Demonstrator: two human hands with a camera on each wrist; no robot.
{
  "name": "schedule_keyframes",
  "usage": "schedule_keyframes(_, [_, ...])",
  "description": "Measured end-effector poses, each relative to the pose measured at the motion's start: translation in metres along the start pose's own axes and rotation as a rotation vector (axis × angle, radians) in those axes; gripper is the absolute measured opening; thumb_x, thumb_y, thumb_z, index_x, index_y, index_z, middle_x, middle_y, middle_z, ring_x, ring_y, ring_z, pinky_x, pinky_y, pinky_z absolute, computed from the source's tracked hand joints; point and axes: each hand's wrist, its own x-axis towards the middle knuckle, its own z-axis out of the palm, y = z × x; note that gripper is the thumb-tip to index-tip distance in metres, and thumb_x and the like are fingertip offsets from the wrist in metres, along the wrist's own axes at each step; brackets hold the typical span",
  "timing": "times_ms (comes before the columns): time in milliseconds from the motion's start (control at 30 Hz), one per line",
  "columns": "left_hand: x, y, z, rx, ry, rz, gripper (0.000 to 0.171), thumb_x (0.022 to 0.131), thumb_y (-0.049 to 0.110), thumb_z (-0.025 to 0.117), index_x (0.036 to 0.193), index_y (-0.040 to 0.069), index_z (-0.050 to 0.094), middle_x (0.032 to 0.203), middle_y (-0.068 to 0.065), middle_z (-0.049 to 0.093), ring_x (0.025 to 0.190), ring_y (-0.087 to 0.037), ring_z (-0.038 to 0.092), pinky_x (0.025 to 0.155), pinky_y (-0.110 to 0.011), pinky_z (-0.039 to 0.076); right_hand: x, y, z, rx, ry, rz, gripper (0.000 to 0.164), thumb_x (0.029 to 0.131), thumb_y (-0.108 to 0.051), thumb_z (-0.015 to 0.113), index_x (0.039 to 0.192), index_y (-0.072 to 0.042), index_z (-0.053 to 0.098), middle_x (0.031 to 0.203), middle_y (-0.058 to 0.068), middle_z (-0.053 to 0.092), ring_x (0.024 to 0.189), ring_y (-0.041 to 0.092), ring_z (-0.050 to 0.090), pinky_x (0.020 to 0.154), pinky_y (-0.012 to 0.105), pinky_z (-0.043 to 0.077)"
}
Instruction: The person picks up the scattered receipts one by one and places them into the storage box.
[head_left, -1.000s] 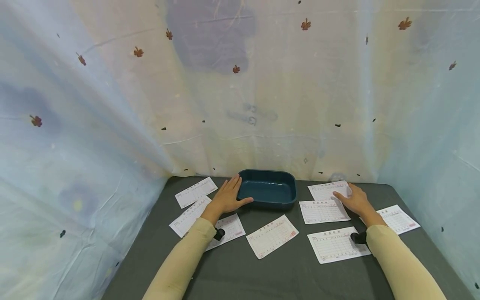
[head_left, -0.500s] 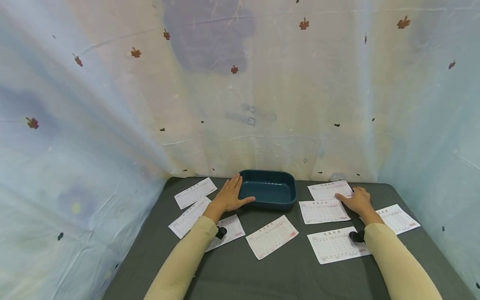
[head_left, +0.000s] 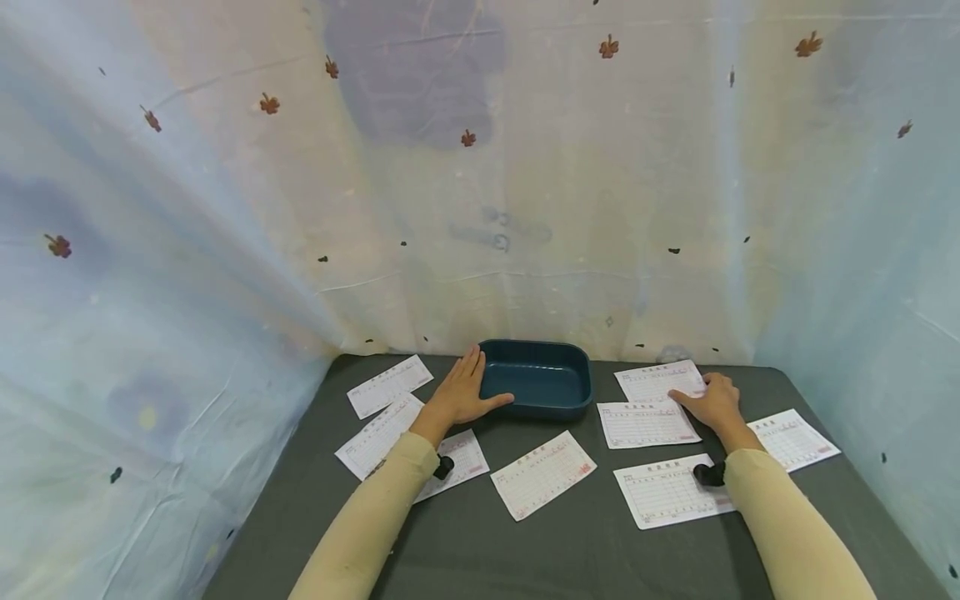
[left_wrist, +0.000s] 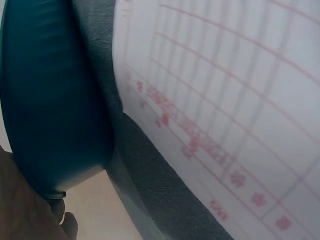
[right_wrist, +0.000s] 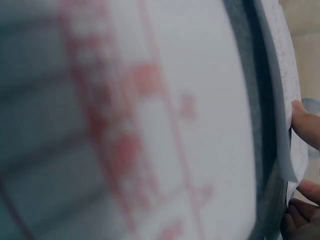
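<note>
My left hand [head_left: 457,396] rests against the left end of a dark teal rectangular tray [head_left: 551,411], fingers straight and thumb along its front side. In the left wrist view, the tray's outer wall [left_wrist: 50,100] stands beside a printed paper form. At the right, my right hand [head_left: 716,404] pinches the right edge of a white paper form [head_left: 651,382]. Its thumb [right_wrist: 304,122] lies on top, with other fingers at the edge and partly hidden. Another paper form [head_left: 645,425] lies just in front of that one, and a larger-looking form [head_left: 663,487] lies nearer me.
A form [head_left: 543,475] lies on the dark grey table [head_left: 555,558] in front of the tray. More forms lie left, including a far one [head_left: 390,387] and one [head_left: 467,460] partly under my left arm. Another form [head_left: 795,439] is right. A patterned curtain [head_left: 525,208] rises behind the table.
My right hand has shifted slightly right and its fingers have drawn in at the form's edge. The left hand stays against the tray, nearly unmoved.
</note>
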Motion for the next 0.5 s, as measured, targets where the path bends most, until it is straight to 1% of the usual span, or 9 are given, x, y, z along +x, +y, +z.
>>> schedule_keyframes(167, [-0.001, 0.000, 0.005, -0.008, 0.028, 0.018, 0.116, 0.099, 0.080, 0.049, 0.170, -0.003, 0.011, 0.180, -0.019, 0.002, 0.167, -0.033, 0.005, 0.134, -0.049, 0.011, -0.001, 0.000, 0.002, 0.078, 0.042, 0.036, 0.089, 0.097, -0.032, 0.079, 0.146, 0.023, 0.030, 0.143, 0.046, 0.033, 0.133, 0.061, 0.031, 0.112, 0.071, 0.033])
schedule_keyframes(300, [-0.003, -0.001, 0.007, -0.018, 0.041, 0.019, 0.117, 0.099, 0.081, 0.049, 0.170, -0.004, 0.011, 0.180, -0.019, 0.003, 0.167, -0.034, 0.004, 0.134, -0.050, 0.011, -0.001, 0.000, 0.007, 0.126, 0.086, 0.028, 0.083, 0.095, -0.026, 0.080, 0.144, 0.021, 0.032, 0.140, 0.044, 0.035, 0.130, 0.059, 0.033, 0.110, 0.070, 0.033])
schedule_keyframes(400, [-0.004, -0.002, 0.007, -0.028, 0.045, 0.015, 0.117, 0.099, 0.081, 0.050, 0.170, -0.003, 0.010, 0.180, -0.018, 0.002, 0.167, -0.033, 0.003, 0.135, -0.049, 0.010, 0.001, 0.002, 0.011, 0.149, 0.126, 0.011, 0.075, 0.096, -0.020, 0.079, 0.140, 0.019, 0.034, 0.136, 0.043, 0.038, 0.127, 0.059, 0.036, 0.108, 0.070, 0.034])
schedule_keyframes(500, [-0.002, -0.003, 0.007, -0.022, 0.043, 0.014, 0.117, 0.098, 0.082, 0.049, 0.170, -0.002, 0.009, 0.180, -0.018, 0.001, 0.167, -0.032, 0.003, 0.135, -0.048, 0.010, 0.002, 0.003, 0.012, 0.160, 0.155, -0.002, 0.063, 0.098, -0.014, 0.075, 0.136, 0.019, 0.038, 0.134, 0.043, 0.039, 0.124, 0.058, 0.040, 0.107, 0.070, 0.035])
